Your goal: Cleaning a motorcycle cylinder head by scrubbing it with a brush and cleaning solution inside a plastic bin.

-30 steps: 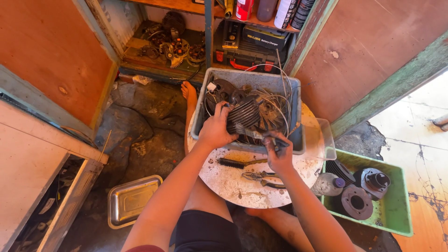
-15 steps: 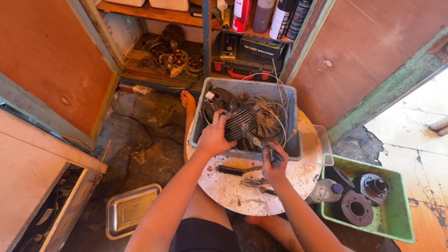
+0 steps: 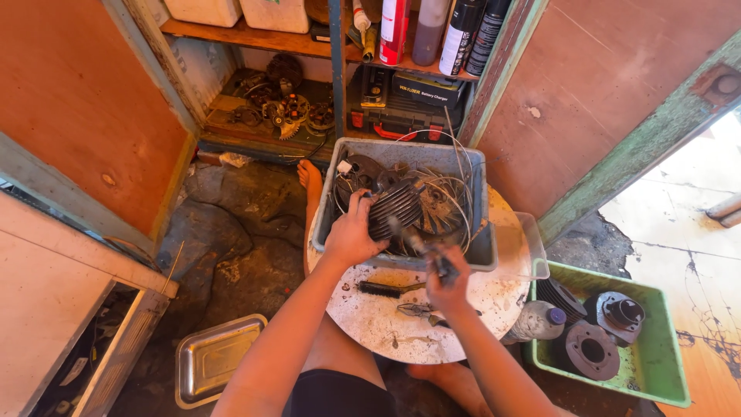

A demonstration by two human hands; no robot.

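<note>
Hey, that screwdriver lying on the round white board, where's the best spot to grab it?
Grip the screwdriver by its black handle, the thick left end, coming straight down from above. It lies flat and apart from the pliers, with the handle end clear.

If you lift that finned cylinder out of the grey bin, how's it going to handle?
Finned cylinder: probably heavy and rigid, looks like cast metal. Loose wires draped around it may snag. Left hand rests on it; the fins should give grip.

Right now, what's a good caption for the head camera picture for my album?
Left hand grips a finned metal part in a grey bin of wires, while the right hand holds a dark-handled tool.
</note>
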